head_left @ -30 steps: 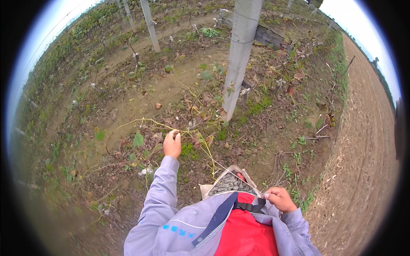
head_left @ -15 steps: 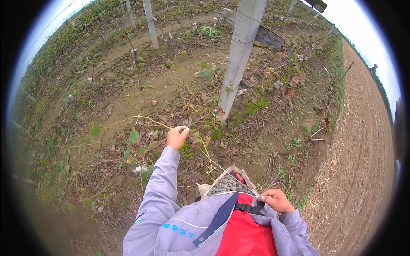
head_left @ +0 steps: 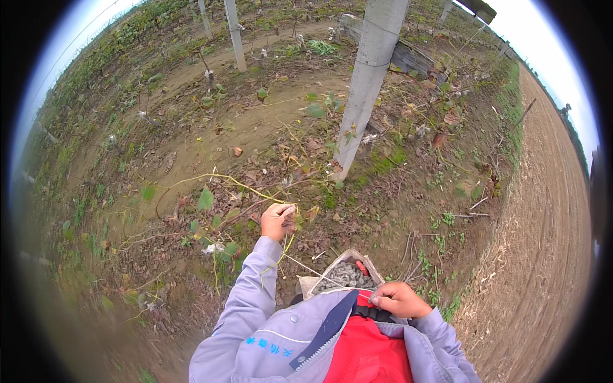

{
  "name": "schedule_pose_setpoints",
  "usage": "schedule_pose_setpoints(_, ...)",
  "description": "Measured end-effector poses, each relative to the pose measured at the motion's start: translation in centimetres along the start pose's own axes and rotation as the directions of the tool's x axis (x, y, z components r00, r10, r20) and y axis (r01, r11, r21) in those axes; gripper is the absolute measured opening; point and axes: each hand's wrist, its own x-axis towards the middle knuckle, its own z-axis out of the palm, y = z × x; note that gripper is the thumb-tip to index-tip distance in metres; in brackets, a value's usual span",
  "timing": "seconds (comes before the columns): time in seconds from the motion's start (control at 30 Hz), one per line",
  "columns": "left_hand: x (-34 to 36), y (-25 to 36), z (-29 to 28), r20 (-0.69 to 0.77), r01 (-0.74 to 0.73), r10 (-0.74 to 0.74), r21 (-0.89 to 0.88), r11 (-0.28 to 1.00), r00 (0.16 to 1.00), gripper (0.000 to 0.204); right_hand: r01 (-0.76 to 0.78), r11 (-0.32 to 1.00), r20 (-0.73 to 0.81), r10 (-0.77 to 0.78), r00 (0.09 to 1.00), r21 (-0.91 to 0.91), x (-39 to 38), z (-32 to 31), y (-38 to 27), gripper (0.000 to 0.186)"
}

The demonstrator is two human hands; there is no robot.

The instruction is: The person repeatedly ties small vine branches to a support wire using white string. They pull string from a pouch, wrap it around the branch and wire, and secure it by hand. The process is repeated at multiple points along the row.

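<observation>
My left hand (head_left: 278, 221) is closed around a thin yellow-green vine shoot (head_left: 236, 181), which arches away to the left with a few green leaves. Below that hand the shoot's other part hangs down beside my sleeve. A pale string (head_left: 313, 270) stretches from below my left hand to my right hand (head_left: 400, 300), whose fingers pinch it close to my waist. An open, light-coloured bag (head_left: 308, 283) sits at my front, holding many small grey pieces (head_left: 347, 274), too small to name, and a red object (head_left: 362, 267) like a handle.
A concrete post (head_left: 369, 83) stands just ahead, with a weathered wooden beam (head_left: 414, 59) behind it. Another post (head_left: 235, 35) rises farther left among rows of low vines. Dry leaves and twigs litter the soil. A bare, furrowed field strip (head_left: 536, 255) runs along the right.
My left hand has turned and moved slightly right and down with the shoot, whose hanging part has swung left beside my sleeve. My right hand has shifted slightly left. The view has shifted a little.
</observation>
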Motion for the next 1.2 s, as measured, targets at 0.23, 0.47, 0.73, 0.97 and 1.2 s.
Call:
schedule_pose_setpoints(0.23,-2.1,-1.6,-1.2,-0.034,-0.114,0.383,0.928,0.355,0.923,0.024,0.063,0.971,0.117,-0.092,0.989,0.23,-1.9,-1.3,-0.3,0.017)
schedule_pose_setpoints(0.47,-5.8,-1.4,-0.7,-0.228,-0.204,0.376,0.54,0.817,0.898,0.035,0.219,0.784,-0.192,-0.129,0.973,0.582,-9.0,-6.0,2.8,0.017)
schedule_pose_setpoints(0.73,-11.0,3.9,4.5,-0.213,-0.425,0.602,0.532,0.732,0.77,0.045,0.072,0.604,-0.232,0.191,0.954,0.794,-9.2,-6.6,3.5,0.019)
schedule_pose_setpoints(0.97,-18.2,8.9,18.4,0.6,-0.84,0.596,0.298,0.453,0.534,0.058,-0.015,0.555,-0.003,0.033,0.999,0.832,-2.7,-10.3,2.9,0.024)
schedule_pose_setpoints(1.2,-20.0,6.5,29.4,0.645,-0.618,0.225,0.485,0.618,0.731,0.02,-0.044,0.485,0.123,-0.131,0.984,0.873,-0.3,-15.8,4.7,0.028)
